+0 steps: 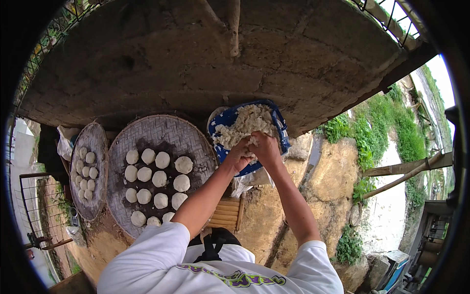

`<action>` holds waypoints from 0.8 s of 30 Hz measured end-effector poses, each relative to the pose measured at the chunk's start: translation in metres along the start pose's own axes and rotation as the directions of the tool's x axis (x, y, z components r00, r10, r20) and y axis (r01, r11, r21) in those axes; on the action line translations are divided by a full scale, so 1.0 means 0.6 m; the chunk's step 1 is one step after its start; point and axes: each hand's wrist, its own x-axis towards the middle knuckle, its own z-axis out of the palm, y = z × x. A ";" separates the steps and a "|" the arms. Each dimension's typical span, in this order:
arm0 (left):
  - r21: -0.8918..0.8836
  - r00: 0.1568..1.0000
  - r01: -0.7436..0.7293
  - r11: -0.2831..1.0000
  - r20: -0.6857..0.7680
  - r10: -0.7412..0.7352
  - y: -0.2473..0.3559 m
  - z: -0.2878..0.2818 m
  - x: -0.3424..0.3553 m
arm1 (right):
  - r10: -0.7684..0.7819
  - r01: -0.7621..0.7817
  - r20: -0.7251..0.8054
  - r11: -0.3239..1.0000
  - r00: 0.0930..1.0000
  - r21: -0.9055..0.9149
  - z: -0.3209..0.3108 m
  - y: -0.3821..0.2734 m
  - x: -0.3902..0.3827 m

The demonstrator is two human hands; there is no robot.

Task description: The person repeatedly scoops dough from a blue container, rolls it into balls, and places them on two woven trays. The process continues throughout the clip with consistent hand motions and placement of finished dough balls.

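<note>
Dough: white, coarse, lumpy, heaped in blue tub near wall. Left hand and right hand: together over near part of tub, fingers curled in on a lump, individual fingertips partly hidden. Handling, as judged by look: moist, soft, yielding under light pressure; light by the handful, weighty by the tubful; somewhat sticky rather than slippery; apt to crumble if pinched at an edge. Best hold: cupped palms around the whole lump, pressure even, fingers closed beneath. Balls: white, rounded, set in loose rows on large tray, woven, round, left of tub; likely firmer than the loose heap yet easily dented, so best lifted from below, one apiece. Small tray: woven, farther left, bearing smaller balls.
</note>
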 end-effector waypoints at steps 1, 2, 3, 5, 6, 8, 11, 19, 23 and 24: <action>-0.015 0.998 -0.010 1.000 -0.056 0.010 0.000 -0.001 0.000 | 0.003 -0.003 0.009 1.000 1.000 0.010 -0.006 0.000 0.002; -0.056 0.998 0.006 0.998 -0.059 -0.009 0.000 -0.002 -0.001 | 0.070 -0.071 0.030 0.996 0.997 0.058 -0.014 0.001 0.004; -0.091 0.990 0.023 0.996 -0.136 -0.035 0.004 -0.001 -0.003 | 0.118 -0.122 0.047 0.987 0.992 0.102 -0.023 0.003 0.007; -0.198 0.997 0.041 0.979 -0.055 -0.053 0.016 0.005 -0.008 | 0.194 -0.205 0.073 0.956 0.978 0.210 -0.039 0.005 0.011; -0.234 0.988 0.043 0.971 -0.133 -0.076 0.023 0.010 -0.010 | 0.222 -0.236 0.082 0.933 0.972 0.273 -0.043 0.004 0.012; -0.265 0.995 0.086 0.960 -0.019 -0.094 0.031 0.026 -0.018 | 0.276 -0.280 0.057 0.911 0.960 0.304 -0.043 -0.001 0.008; -0.144 0.998 0.061 0.988 0.016 -0.060 0.031 0.053 -0.030 | 0.200 -0.192 -0.013 0.957 0.980 0.218 -0.029 -0.020 -0.011; -0.140 0.997 0.038 0.989 -0.058 -0.047 0.018 0.043 -0.029 | 0.085 -0.083 0.117 0.996 0.990 -0.018 -0.059 -0.062 -0.017; -0.245 0.998 0.049 0.968 0.049 -0.038 0.041 0.022 -0.036 | 0.296 -0.368 0.219 0.765 0.930 0.528 -0.061 -0.041 -0.001; -0.254 0.997 0.060 0.965 0.071 -0.043 0.048 0.019 -0.044 | 0.309 -0.380 0.222 0.706 0.925 0.597 -0.058 -0.028 -0.001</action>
